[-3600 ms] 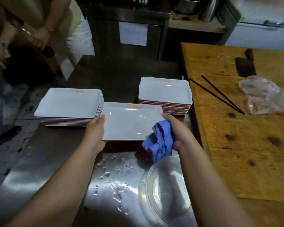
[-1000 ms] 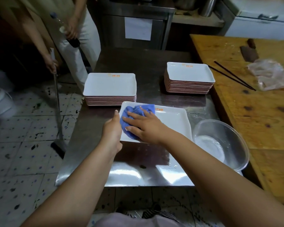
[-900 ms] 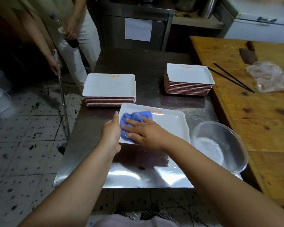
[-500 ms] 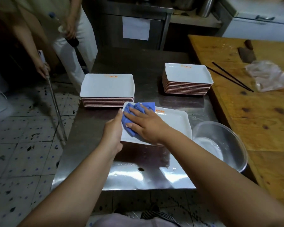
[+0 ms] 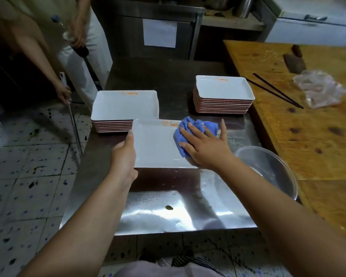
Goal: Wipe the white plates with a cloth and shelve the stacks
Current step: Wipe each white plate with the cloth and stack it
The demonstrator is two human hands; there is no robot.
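A single white rectangular plate [image 5: 154, 144] lies on the steel table [image 5: 168, 206] in front of me. My left hand [image 5: 124, 156] holds its left edge, thumb on the rim. My right hand [image 5: 204, 142] presses a blue cloth [image 5: 196, 124] flat onto the plate's right end with spread, straight fingers. One stack of white plates [image 5: 126, 104] stands behind the plate on the left, and a second stack [image 5: 224, 90] stands further back on the right.
A clear bowl [image 5: 268, 168] with some water sits at the table's right edge. The wooden counter [image 5: 308, 136] to the right carries black chopsticks [image 5: 276, 90], a plastic bag [image 5: 320, 86] and a cleaver. Another person [image 5: 64, 47] mops the tiled floor at left.
My right hand has swept the blue cloth from the plate's left end across to its right end. The left hand keeps its hold on the plate's left edge.
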